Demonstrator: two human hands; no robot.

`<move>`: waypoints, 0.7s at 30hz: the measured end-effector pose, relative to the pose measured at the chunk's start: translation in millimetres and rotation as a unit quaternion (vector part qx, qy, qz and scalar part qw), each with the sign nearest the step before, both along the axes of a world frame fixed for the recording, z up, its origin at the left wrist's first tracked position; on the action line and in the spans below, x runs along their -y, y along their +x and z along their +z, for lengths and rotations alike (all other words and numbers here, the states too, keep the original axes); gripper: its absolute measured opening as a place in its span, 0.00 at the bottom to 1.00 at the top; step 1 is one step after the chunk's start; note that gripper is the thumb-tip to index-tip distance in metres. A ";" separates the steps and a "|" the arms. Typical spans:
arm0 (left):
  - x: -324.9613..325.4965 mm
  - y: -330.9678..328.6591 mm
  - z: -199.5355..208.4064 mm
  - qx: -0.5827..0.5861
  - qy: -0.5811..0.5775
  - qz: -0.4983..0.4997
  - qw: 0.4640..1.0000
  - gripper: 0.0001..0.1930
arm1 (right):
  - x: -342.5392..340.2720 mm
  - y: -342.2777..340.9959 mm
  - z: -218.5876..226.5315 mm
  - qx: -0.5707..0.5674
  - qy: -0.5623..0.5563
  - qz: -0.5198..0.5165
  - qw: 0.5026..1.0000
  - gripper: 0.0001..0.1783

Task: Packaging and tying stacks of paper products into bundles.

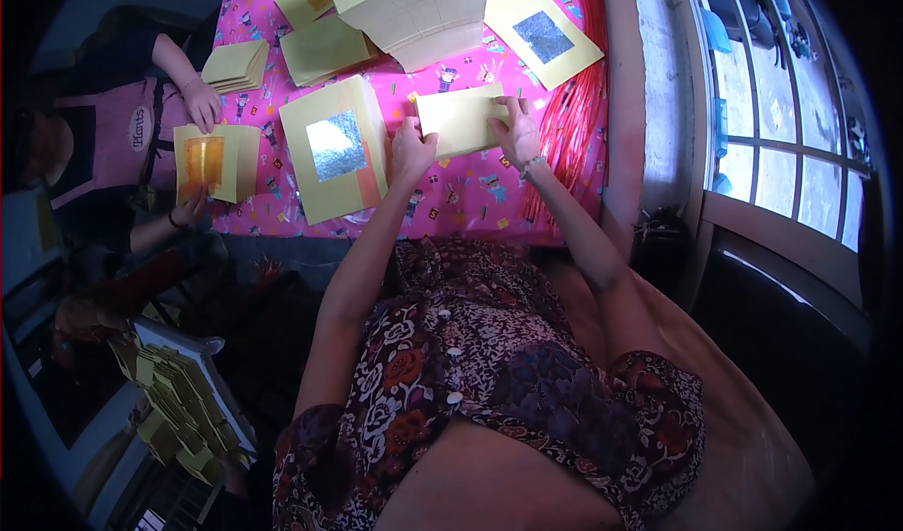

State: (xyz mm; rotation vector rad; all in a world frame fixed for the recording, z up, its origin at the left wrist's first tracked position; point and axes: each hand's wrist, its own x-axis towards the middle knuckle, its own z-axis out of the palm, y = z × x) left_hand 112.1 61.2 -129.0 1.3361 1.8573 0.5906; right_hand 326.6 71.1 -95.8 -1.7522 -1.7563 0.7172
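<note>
The left grip (414,150) is closed down to a pinch on the left end of a pale-yellow paper bundle (459,122), thumb at its near corner; the right grip (519,134) clasps the opposite end, fingers over the right edge. The bundle lies level between them, low over or on the counter (480,197); which of the two cannot be made out.

It should be light and fairly limp, a little stiffer through its layers, and likely to fan or slide sheet on sheet if squeezed unevenly. Creased corners look the chief risk, so the two short ends, thumb against fingers, seem the best hold.

Just beside the left wrist, a joss-paper stack with a silver foil square (334,150) limits room on that side. Beyond, a tall pile of paper (428,28) blocks the far way. To the right, red plastic strands (574,108) hang along the counter's edge near the right wrist and could snag; a foil-centred sheet (546,37) lies above them. Well to the left, a co-worker's hands (202,103) hold paper bearing an orange-gold square (203,161).
</note>
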 end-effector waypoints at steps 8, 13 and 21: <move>9.8 -0.7 -18.0 0.097 -0.032 0.041 0.994 0.22 | 8.1 5.3 -0.1 0.006 -0.055 0.002 0.998 0.22; 5.2 -1.9 -27.0 0.112 -0.041 0.072 0.990 0.24 | 0.2 12.1 -10.3 0.010 -0.048 0.018 0.999 0.26; -1.5 -8.0 -44.0 0.040 -0.057 0.068 0.995 0.20 | -40.7 15.2 -34.7 -0.003 -0.211 0.093 0.973 0.25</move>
